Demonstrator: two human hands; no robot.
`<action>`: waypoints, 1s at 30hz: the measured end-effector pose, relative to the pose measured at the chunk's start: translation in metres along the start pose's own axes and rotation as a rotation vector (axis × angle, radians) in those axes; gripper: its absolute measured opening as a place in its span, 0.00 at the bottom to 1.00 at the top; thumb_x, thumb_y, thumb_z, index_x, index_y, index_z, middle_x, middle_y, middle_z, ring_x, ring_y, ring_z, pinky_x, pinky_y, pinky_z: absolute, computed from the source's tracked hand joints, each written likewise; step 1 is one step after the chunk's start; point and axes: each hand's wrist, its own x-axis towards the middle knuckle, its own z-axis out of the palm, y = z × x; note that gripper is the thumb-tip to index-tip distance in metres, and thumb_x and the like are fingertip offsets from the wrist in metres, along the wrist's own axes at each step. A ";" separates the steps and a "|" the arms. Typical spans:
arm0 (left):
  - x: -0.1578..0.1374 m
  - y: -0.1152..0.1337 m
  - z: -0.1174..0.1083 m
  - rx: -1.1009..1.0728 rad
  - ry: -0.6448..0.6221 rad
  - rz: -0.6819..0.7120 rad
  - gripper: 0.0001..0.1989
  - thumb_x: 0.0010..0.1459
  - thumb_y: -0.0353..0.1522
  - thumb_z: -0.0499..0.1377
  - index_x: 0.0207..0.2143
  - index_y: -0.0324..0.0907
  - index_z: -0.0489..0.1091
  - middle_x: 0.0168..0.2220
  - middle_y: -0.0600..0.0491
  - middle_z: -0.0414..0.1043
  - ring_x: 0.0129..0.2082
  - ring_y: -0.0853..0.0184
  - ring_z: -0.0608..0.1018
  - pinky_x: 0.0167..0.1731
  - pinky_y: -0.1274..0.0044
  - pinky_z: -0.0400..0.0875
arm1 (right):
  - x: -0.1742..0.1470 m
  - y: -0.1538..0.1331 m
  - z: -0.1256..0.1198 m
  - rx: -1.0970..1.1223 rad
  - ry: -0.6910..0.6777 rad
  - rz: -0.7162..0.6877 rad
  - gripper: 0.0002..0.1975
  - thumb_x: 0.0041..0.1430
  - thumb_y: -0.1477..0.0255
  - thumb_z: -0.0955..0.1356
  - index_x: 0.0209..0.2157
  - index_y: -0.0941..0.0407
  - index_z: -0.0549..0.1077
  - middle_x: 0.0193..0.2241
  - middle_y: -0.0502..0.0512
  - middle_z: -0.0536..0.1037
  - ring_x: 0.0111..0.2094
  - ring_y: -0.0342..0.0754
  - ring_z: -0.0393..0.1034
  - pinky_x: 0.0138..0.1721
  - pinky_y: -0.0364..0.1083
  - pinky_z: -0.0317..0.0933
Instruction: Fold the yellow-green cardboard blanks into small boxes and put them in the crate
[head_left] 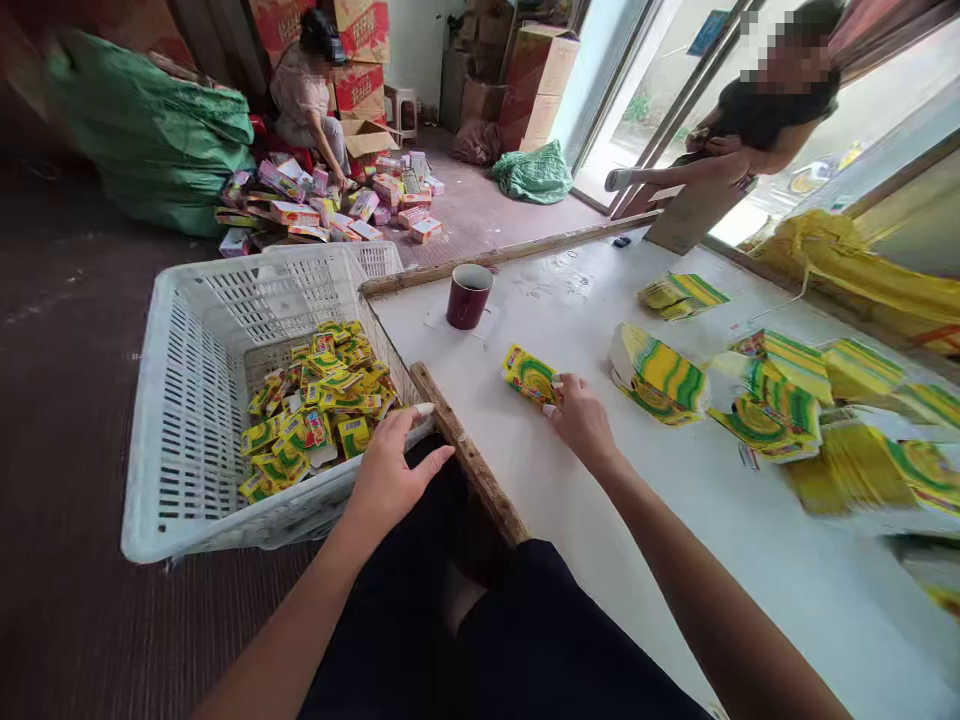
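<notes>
My right hand (583,418) pinches the near end of a flat yellow-and-green carton (529,374) on the white table (555,490). White coverings show on some fingertips of both hands. My left hand (396,468) is above the near rim of a white plastic crate (199,400), close to the table's wooden edge strip (469,450). Its thumb and fingers are apart, with nothing between them. Inside the crate lies a pile of small yellow folded boxes (322,400). Right of my right hand are stacks of flat cartons (664,375), some fanned out.
A dark red mug (469,298) stands near the table's far-left edge. More flat cartons (862,460) lie at the right. Beyond, a person (304,95) sits by heaped boxes (360,205) and a green sack (150,135). Another person (772,115) sits by the doorway.
</notes>
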 end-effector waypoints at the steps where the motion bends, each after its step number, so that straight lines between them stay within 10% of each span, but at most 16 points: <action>1: -0.002 0.001 0.002 -0.030 -0.053 -0.013 0.22 0.51 0.40 0.65 0.47 0.41 0.72 0.48 0.43 0.75 0.50 0.52 0.75 0.53 0.58 0.68 | 0.000 -0.001 -0.002 -0.013 0.035 0.018 0.20 0.41 0.81 0.65 0.39 0.55 0.64 0.32 0.57 0.71 0.38 0.58 0.68 0.43 0.56 0.62; 6: -0.010 0.010 0.022 -0.485 -0.154 -0.137 0.34 0.42 0.44 0.72 0.50 0.44 0.68 0.52 0.44 0.74 0.54 0.52 0.74 0.51 0.63 0.70 | -0.023 -0.033 -0.006 0.088 -0.015 -0.001 0.26 0.45 0.75 0.69 0.47 0.55 0.61 0.33 0.52 0.71 0.31 0.50 0.69 0.36 0.51 0.65; 9: -0.008 0.027 0.030 -0.929 -0.048 -0.215 0.34 0.39 0.50 0.72 0.47 0.44 0.70 0.50 0.45 0.75 0.54 0.53 0.74 0.51 0.65 0.71 | -0.055 -0.074 -0.005 0.377 -0.339 -0.127 0.31 0.43 0.75 0.72 0.50 0.52 0.59 0.34 0.48 0.71 0.28 0.45 0.68 0.33 0.47 0.66; 16: 0.002 0.072 0.014 -1.500 0.302 -0.232 0.24 0.46 0.53 0.67 0.31 0.42 0.70 0.24 0.58 0.65 0.25 0.70 0.72 0.38 0.73 0.75 | -0.101 -0.132 -0.015 0.841 -0.801 -0.129 0.27 0.45 0.69 0.76 0.45 0.51 0.63 0.33 0.46 0.67 0.32 0.43 0.65 0.33 0.44 0.63; 25: -0.012 0.064 0.027 -1.232 0.300 -0.143 0.25 0.40 0.53 0.71 0.32 0.45 0.74 0.32 0.56 0.75 0.34 0.68 0.77 0.39 0.77 0.74 | -0.092 -0.108 -0.010 0.883 -0.505 -0.038 0.17 0.48 0.62 0.75 0.33 0.53 0.67 0.30 0.47 0.71 0.30 0.44 0.66 0.32 0.45 0.63; 30: -0.010 0.047 0.024 -1.020 0.166 -0.165 0.16 0.45 0.44 0.72 0.24 0.44 0.74 0.26 0.57 0.78 0.30 0.68 0.79 0.38 0.75 0.76 | -0.087 -0.089 -0.024 0.542 -0.237 -0.254 0.05 0.59 0.72 0.68 0.28 0.54 0.71 0.24 0.47 0.72 0.25 0.44 0.65 0.26 0.43 0.62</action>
